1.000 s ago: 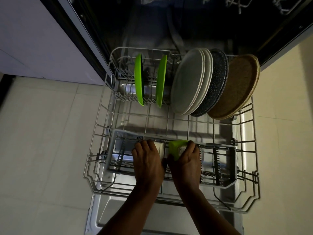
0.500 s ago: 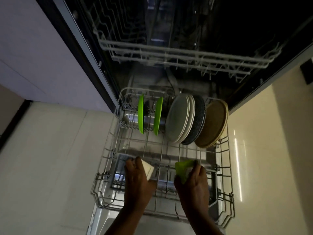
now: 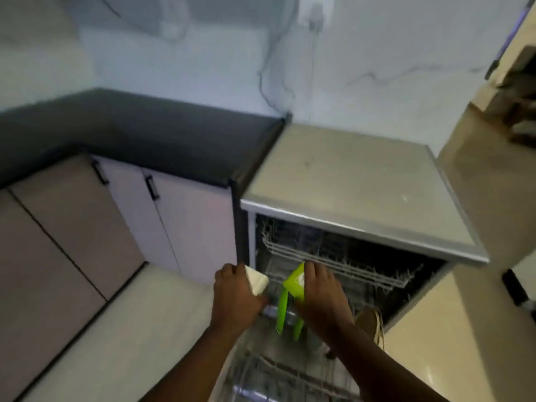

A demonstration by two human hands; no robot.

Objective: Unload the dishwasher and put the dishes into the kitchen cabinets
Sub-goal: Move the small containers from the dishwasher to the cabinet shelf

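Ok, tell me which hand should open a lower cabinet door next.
Left, probably. The left hand, holding the white cup, is nearer the cabinet doors; the right hand holds the green cup over the dishwasher.

Left hand (image 3: pixel 236 297) with white cup (image 3: pixel 256 281), right hand (image 3: pixel 322 297) with green cup (image 3: pixel 295 281), both lifted clear of lower rack (image 3: pixel 278 372)

A white cup (image 3: pixel 256 282) and a green cup (image 3: pixel 295 281) (both tilted) are held above the open dishwasher (image 3: pixel 359 204).

Head camera looks steeply down, close above the open dishwasher (image 3: pixel 362 181).
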